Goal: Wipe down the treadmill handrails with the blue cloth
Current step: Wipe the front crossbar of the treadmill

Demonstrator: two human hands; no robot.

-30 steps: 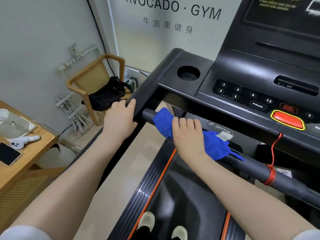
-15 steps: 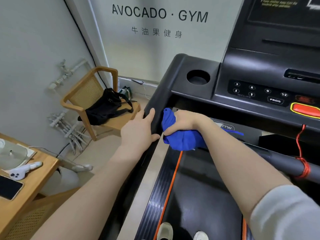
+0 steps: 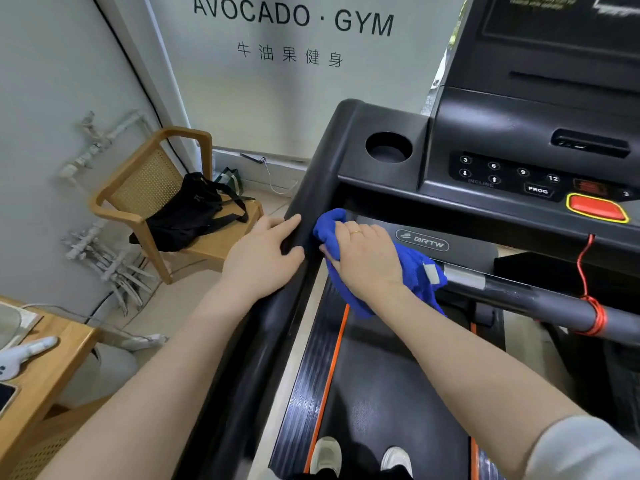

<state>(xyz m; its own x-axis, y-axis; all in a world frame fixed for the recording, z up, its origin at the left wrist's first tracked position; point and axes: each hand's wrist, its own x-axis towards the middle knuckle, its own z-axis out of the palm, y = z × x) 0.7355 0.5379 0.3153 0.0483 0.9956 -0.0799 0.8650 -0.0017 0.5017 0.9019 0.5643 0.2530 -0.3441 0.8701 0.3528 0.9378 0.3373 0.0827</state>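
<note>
A black bag [image 3: 188, 211] lies on a wooden chair [image 3: 145, 188] near a wooden table [image 3: 45, 368].

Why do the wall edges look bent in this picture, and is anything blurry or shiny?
Head view: the wide-angle lens bows straight lines, so the black wall cable curves. Soft, even light gives pale sheen on the left handrail and console. The screen text at the top right and the shoes at the bottom edge are smeared; the blue cloth stays sharp.

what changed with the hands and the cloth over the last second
The right hand slid the blue cloth left along the front crossbar to its end at the left handrail. The left hand stayed resting on that handrail, and the right hand kept hold of the cloth.
</note>
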